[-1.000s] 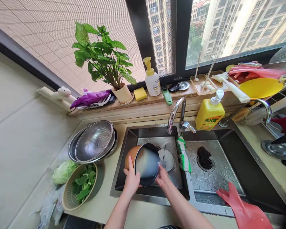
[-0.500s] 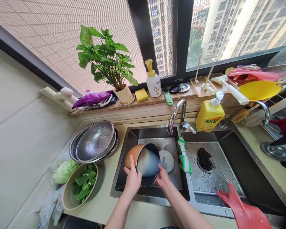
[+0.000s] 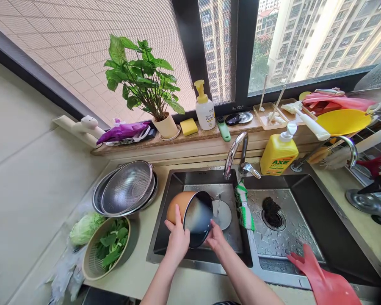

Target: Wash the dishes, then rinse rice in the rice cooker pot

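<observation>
Steel sink (image 3: 206, 176) under me. My left hand (image 3: 178, 241) and right hand (image 3: 216, 239) clamp tilted orange bowl (image 3: 178, 206), inside wet; white plate (image 3: 224, 216) beside.

The brand "AXE" stands in large letters on the label of the yellow pump bottle (image 3: 279, 155).

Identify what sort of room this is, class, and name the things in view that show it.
Most likely a home kitchen beside a window. A bowl held over a double steel sink, a tap and a yellow bottle of dish soap show it.
</observation>
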A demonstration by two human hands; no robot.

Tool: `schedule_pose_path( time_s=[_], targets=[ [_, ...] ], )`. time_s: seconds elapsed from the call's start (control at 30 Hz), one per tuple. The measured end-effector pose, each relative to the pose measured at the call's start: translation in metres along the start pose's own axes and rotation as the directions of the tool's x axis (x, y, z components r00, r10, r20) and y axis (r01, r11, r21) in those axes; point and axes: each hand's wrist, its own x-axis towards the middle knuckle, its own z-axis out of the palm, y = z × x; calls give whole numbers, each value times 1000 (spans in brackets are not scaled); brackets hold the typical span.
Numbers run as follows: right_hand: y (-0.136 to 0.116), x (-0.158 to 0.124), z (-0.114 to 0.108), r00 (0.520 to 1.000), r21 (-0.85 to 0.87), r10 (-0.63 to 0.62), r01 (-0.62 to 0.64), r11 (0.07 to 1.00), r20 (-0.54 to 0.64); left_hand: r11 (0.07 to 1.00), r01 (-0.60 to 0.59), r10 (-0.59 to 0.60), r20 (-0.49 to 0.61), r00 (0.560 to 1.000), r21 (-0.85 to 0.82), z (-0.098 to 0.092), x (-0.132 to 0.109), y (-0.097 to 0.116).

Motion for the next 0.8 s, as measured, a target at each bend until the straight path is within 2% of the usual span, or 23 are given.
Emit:
schedule_pose_path(
  time_s=[0.27,0.7,0.8],
  targets=[
    [-1,-4,1,1000,-51,15,-14,999,23,1000,-9,9,-1,1000,15,2,-1,-3],
    [-7,-31,17,994,-35,81,-78,996,71,997,-36,38,-22,999,65,-1,-6,2],
    [-10,-35,19,994,-29,93,-91,995,52,997,-27,28,-12,1000,66,-3,-8,5]
  ],
)
